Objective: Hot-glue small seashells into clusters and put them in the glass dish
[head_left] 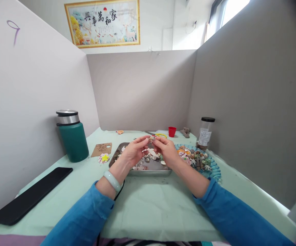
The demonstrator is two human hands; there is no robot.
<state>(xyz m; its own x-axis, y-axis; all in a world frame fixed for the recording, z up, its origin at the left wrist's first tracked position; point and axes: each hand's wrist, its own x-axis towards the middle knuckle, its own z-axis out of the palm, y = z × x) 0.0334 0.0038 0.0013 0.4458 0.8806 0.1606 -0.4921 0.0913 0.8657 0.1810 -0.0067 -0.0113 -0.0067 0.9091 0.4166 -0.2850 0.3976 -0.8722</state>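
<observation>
Pinching a small shell-like cluster between them, the left hand and right hand hold it near the far edge of the metal tray; uneven finger pressure could snap bits off, or a slip lose it among the loose shells.

The left bare hand and the right bare hand are pinching 1 small, multicoloured, knobbly piece between their fingertips above a shallow, rectangular, silver metal tray. White and brown shell-like pieces are lying in the tray. To the right, a round, scalloped, blue plate is holding a colourful, bumpy heap. A green cylindrical bottle with a silver-and-black lid is standing at the left, and behind the hands a small red cup is sitting near yellow-handled scissors.
</observation>
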